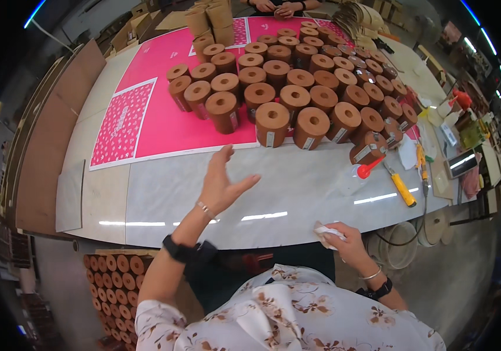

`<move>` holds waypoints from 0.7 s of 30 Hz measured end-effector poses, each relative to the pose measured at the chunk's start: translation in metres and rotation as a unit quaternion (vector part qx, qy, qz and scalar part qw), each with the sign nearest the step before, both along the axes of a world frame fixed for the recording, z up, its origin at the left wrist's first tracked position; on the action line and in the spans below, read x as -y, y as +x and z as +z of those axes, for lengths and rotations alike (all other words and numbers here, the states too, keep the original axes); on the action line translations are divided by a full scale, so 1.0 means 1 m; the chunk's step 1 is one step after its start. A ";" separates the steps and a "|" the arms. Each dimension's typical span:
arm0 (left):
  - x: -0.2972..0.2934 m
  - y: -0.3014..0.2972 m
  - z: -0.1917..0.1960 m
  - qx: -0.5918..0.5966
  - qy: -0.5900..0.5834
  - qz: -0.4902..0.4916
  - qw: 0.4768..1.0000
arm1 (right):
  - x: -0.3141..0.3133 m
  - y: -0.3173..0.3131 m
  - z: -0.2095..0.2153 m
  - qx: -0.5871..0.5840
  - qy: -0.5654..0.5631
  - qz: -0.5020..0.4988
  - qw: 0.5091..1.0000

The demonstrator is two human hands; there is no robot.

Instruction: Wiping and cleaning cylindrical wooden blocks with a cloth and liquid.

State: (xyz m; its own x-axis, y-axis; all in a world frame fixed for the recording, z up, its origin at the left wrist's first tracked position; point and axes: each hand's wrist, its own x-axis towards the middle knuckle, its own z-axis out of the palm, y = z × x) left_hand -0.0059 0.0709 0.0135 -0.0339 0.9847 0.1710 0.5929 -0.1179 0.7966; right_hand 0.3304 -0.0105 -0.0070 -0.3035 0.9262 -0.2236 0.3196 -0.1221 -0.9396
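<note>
My left hand (222,182) is stretched out over the grey tabletop (163,187), thumb and fingers apart, holding nothing. Just beyond its fingertips stands a brown cylinder with a round hole in its top (223,111). My right hand (347,243), low at the table's front edge, is closed on a crumpled white cloth or tissue (328,234). Many similar brown cylinders stand upright in a crowd on a pink printed sheet (174,137); some in front carry pale labels, such as the cylinder nearest me (272,124).
Right of the cylinders are a clear bottle with a red nozzle (356,177), a yellow-handled tool (404,190) and a phone-like device (462,164). Tan tubes (209,23) are stacked at the far left. A person's hands (285,9) show across the table. More cylinders (115,286) are stacked below left.
</note>
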 end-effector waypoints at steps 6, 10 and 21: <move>-0.087 0.062 -0.031 -0.059 0.003 0.059 0.996 | 0.002 0.048 -0.012 -0.021 -0.021 -0.077 0.997; -0.100 0.067 -0.049 0.037 -0.009 0.083 0.996 | 0.026 0.096 -0.023 -0.052 -0.084 -0.137 0.986; 0.182 -0.007 -0.032 0.100 -0.118 0.240 0.958 | -0.003 0.114 -0.018 -0.010 -0.005 -0.089 0.996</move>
State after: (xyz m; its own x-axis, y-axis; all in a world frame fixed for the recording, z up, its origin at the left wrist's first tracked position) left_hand -0.0131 -0.1108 -0.0181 -0.5019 0.8576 -0.1120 0.3666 0.3282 0.8706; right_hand 0.4443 -0.0077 -0.0248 -0.1399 0.9636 -0.2279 0.2729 -0.1838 -0.9443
